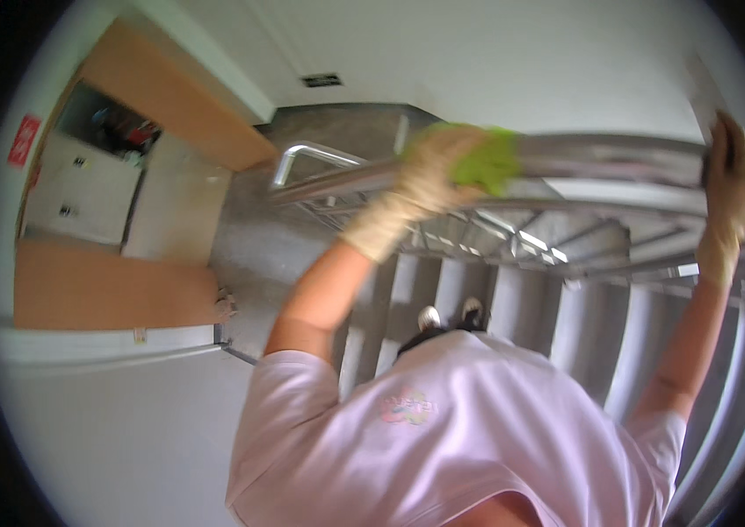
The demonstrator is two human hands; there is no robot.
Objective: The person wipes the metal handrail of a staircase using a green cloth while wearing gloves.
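Observation:
A metal stair handrail [610, 158] runs across the upper middle of the view. My left hand [442, 165], in a pale rubber glove, presses a bright green cloth [488, 161] onto the rail; the hand and cloth are motion-blurred. My right hand [733, 174], gloved the same way, is wrapped around the rail farther right, with its fingers over the top. Lower bars of the railing pass below both hands.
Grey stairs [524, 303] with light-edged steps lie below, with my shoes [430, 319] on them. A landing floor [260, 230] is at the left, beside a doorway with a brown frame [115, 286]. A white wall [511, 59] stands beyond the rail.

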